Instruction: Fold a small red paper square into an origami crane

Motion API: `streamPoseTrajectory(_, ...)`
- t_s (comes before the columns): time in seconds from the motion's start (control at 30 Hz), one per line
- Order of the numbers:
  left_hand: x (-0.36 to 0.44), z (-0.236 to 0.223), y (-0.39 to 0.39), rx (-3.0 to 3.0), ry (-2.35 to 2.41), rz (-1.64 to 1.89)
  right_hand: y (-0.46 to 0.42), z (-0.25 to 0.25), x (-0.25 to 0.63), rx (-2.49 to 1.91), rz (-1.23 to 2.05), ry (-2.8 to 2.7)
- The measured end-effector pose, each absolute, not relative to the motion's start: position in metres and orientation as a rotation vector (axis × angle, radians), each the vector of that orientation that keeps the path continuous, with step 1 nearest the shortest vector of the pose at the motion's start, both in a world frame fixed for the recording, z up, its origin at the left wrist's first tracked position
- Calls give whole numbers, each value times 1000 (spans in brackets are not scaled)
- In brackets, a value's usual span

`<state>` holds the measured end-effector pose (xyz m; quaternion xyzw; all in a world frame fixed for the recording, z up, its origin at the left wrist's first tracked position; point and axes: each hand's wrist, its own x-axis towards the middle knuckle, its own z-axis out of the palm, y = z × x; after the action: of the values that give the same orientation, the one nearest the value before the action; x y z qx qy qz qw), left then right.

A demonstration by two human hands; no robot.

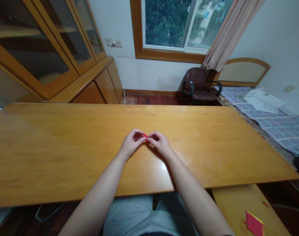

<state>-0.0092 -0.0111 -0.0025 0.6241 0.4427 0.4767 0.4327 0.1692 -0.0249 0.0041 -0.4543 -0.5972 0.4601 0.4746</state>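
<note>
Head view: where is the small red piece?

"Over the bench, between the left hand and the right hand, at the fingertips of both."

"How do they hold it?"

"Each pinches it, thumb nearly meeting curled fingers."

"Which hand is nearer?"

"Neither; both touch it. Fingers cover too much for me to make out its long axis."
</note>
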Motion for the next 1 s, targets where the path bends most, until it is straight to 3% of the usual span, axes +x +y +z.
streamPoseTrajectory(0.43,-8,-4,-10,1476,1113,1207,-24,3,170,-1089,1103,-1491)
streamPoseTrajectory(1.0,-9,0,-8,1414,1067,1233,-22,6,173,-1048,796,-1749)
